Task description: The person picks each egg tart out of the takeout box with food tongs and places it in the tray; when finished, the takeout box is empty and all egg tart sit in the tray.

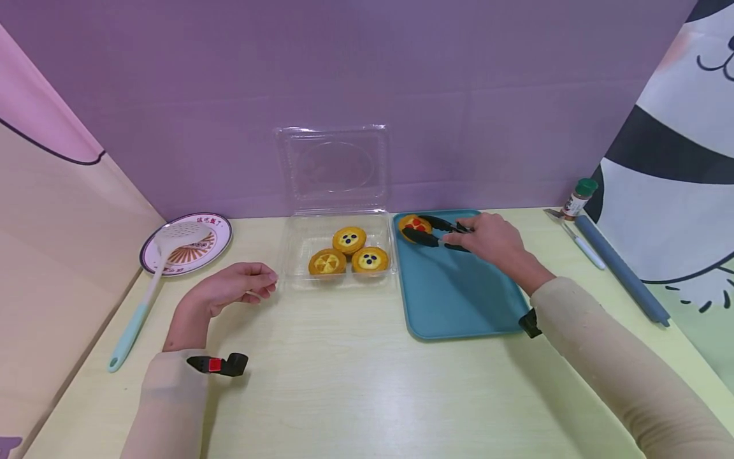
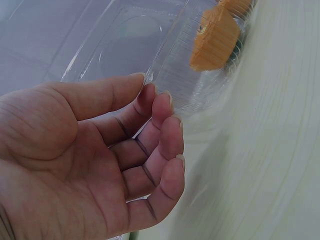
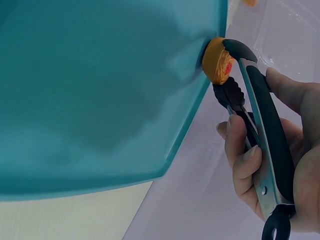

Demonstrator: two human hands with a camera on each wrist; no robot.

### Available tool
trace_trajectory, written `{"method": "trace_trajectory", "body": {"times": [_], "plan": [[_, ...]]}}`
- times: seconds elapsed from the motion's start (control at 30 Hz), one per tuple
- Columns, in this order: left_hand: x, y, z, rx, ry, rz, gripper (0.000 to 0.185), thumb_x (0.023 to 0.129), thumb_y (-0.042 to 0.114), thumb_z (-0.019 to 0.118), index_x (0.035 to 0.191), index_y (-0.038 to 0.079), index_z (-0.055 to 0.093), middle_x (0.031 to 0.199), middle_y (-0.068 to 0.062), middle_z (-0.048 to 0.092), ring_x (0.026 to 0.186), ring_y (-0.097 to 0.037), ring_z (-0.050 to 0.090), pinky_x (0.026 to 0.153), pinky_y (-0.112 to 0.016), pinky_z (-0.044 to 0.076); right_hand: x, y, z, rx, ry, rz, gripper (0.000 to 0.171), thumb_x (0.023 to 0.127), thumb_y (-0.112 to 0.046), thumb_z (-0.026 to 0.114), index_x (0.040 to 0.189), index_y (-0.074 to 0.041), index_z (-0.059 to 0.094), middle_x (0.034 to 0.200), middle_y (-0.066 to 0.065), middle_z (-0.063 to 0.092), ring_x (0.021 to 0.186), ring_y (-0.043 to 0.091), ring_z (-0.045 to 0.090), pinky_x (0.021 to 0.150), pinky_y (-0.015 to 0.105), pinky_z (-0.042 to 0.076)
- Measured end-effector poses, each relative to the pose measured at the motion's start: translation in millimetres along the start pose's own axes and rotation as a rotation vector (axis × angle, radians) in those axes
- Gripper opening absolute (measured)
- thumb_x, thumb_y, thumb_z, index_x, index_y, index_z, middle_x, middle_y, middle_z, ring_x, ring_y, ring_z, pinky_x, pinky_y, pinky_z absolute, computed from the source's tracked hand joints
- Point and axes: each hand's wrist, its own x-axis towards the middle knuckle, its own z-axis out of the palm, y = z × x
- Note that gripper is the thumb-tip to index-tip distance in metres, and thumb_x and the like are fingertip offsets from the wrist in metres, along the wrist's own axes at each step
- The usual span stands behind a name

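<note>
My right hand grips a pair of black-tipped tongs. The tongs' tips stand on either side of a tart with red topping at the far left corner of the blue tray. Left of the tray lies a clear plastic container, its lid raised against the backdrop. Inside it sit two tarts with dark berries, a back tart and a right tart, and one yellow-topped tart. Just left of the container, my left hand hangs loosely curled and holds nothing.
A slotted white spatula with a pale blue handle rests across a patterned plate at the left. Along the right edge are a green-capped jar, a small knife and a long grey-blue bar. A purple backdrop stands behind.
</note>
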Motion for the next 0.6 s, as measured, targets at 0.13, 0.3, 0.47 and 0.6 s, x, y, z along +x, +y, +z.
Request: {"method": "trace_trajectory", "body": {"times": [0.13,0.3,0.47,0.6], "plan": [[0.5,-0.4,-0.3,-0.002,0.001,0.001,0.033,0.104,0.026,0.055,0.117,-0.005,0.054,0.101,-0.007,0.061,0.093,-0.02,0.059,0.084,-0.031,0.053,0.5,-0.9,-0.5,-0.009,-0.007,0.008,0.076,0.088,-0.061,0.065,0.147,-0.015,0.051,0.064,0.004,0.059,0.06,0.021,0.053,0.047,0.031,0.036],[0.3,-0.5,-0.1,0.0,-0.001,-0.002,0.033,0.104,0.026,0.055,0.117,-0.005,0.054,0.101,-0.006,0.061,0.094,-0.02,0.059,0.084,-0.031,0.053,0.7,-2.0,-0.1,-0.013,-0.003,0.014,0.077,0.087,-0.061,0.066,0.147,-0.014,0.05,0.055,0.003,0.053,0.056,0.019,0.046,0.047,0.03,0.033],[-0.2,-0.1,0.1,0.003,-0.004,-0.004,0.034,0.104,0.026,0.055,0.118,-0.005,0.054,0.102,-0.007,0.06,0.095,-0.021,0.058,0.084,-0.031,0.053,0.7,-2.5,0.8,-0.025,0.004,0.024,0.08,0.087,-0.061,0.067,0.148,-0.013,0.049,0.051,0.0,0.045,0.05,0.016,0.038,0.046,0.029,0.029],[-0.2,0.4,0.1,0.004,-0.005,-0.006,0.035,0.104,0.027,0.055,0.119,-0.005,0.053,0.102,-0.007,0.06,0.095,-0.021,0.058,0.084,-0.031,0.053,0.7,-3.1,0.6,-0.024,0.006,0.031,0.083,0.086,-0.06,0.068,0.149,-0.011,0.047,0.05,-0.003,0.034,0.048,0.015,0.034,0.046,0.028,0.026]]}}
